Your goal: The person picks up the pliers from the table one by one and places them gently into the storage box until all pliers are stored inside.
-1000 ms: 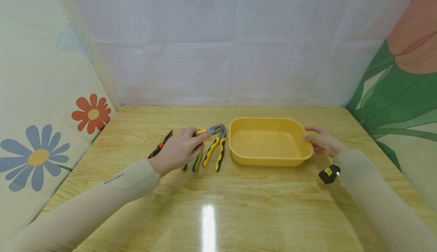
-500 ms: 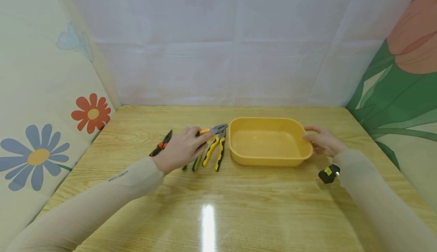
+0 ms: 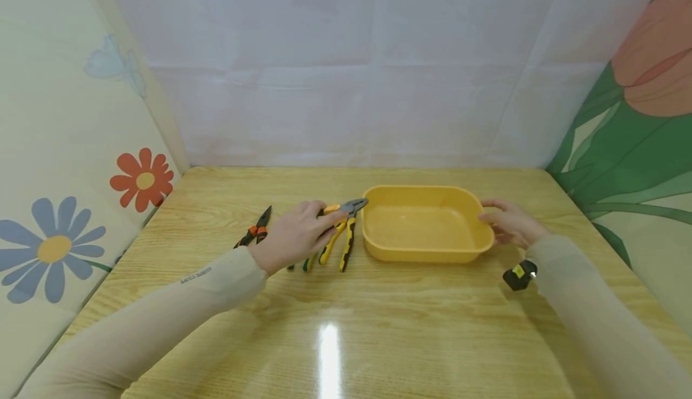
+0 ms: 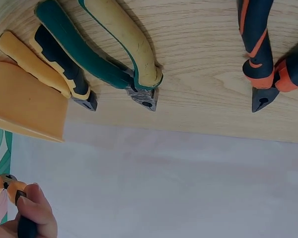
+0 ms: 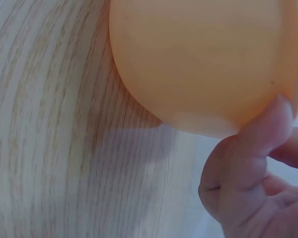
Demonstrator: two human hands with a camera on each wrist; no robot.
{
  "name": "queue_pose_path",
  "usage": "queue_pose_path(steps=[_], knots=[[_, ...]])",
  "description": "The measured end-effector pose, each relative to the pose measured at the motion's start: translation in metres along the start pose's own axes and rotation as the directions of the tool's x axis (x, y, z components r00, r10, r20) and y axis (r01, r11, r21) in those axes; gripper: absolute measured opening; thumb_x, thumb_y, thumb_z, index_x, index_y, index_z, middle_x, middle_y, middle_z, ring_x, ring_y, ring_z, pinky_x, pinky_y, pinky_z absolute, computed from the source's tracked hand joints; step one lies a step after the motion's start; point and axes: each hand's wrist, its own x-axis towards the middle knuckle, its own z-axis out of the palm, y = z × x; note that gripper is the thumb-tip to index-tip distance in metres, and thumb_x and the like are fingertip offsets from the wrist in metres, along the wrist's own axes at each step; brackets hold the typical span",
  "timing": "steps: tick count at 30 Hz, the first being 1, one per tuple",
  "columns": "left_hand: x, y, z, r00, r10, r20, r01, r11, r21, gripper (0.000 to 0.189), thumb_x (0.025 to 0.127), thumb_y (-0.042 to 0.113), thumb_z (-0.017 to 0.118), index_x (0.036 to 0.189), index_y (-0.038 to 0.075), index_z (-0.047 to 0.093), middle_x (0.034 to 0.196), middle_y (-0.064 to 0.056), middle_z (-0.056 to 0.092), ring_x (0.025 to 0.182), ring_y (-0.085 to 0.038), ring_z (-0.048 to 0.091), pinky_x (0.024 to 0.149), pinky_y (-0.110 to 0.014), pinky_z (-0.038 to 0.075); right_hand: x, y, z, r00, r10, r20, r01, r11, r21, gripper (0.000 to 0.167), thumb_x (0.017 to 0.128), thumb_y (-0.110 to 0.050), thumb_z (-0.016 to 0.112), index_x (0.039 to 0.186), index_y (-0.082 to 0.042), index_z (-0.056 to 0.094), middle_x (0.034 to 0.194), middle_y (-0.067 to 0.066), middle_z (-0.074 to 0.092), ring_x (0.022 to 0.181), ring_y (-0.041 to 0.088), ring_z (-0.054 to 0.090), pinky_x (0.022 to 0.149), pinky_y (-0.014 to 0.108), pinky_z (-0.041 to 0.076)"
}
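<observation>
My left hand (image 3: 294, 234) grips a pair of pliers (image 3: 354, 205) with orange and black handles. Their grey head points right and overlaps the left rim of the yellow basin (image 3: 427, 255) in the head view. The left wrist view shows thumb and fingers around a black handle (image 4: 27, 225). At the basin's right end, my right hand (image 3: 510, 225) holds the rim, with the thumb (image 5: 268, 129) on the outer wall in the right wrist view. Below the left hand lie yellow-and-black pliers (image 3: 348, 246) and green-and-cream pliers (image 4: 84, 44), partly hidden in the head view.
Black-and-orange pliers (image 3: 258, 232) lie at the left of the wooden table (image 3: 411, 327). A black tape measure with a yellow label (image 3: 519, 274) sits beside the right sleeve. A pale cloth (image 3: 346, 86) hangs behind the table's back edge.
My left hand has moved a little to the right with the pliers, bringing their head to the basin's left rim. The right hand and the basin stay in place.
</observation>
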Motion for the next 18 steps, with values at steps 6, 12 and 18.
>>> queue_pose_path(steps=[6,12,18], knots=[[0.0022,0.0006,0.0024,1.000,0.021,-0.017,-0.021,1.000,-0.020,0.034,0.093,0.019,0.068,0.126,0.014,0.061,0.091,-0.014,0.055,0.064,-0.022,0.046,0.050,-0.031,0.041,0.0006,0.0004,0.0006,1.000,-0.005,0.000,0.005,1.000,0.010,0.062,0.100,-0.011,0.046,0.149,0.007,0.011,0.086,-0.003,0.060,0.073,0.009,0.062,0.063,0.028,0.052],[0.0048,0.0024,0.0028,1.000,0.020,0.014,-0.020,1.000,0.006,0.033,0.095,0.021,0.065,0.127,0.015,0.062,0.095,-0.014,0.058,0.067,-0.022,0.051,0.050,-0.030,0.044,-0.0004,-0.0002,0.0008,1.000,-0.002,-0.006,0.002,1.000,0.010,0.063,0.100,-0.011,0.046,0.149,0.007,0.011,0.086,-0.003,0.060,0.073,0.009,0.062,0.062,0.028,0.052],[0.0078,0.0031,0.0031,0.998,0.017,0.052,-0.017,1.000,-0.005,0.034,0.097,0.022,0.062,0.130,0.016,0.059,0.099,-0.016,0.059,0.071,-0.024,0.054,0.054,-0.033,0.047,-0.0007,-0.0001,0.0014,1.000,-0.008,0.001,0.008,1.000,0.025,0.062,0.100,-0.010,0.046,0.149,0.007,0.011,0.085,-0.003,0.061,0.073,0.009,0.062,0.062,0.028,0.052]])
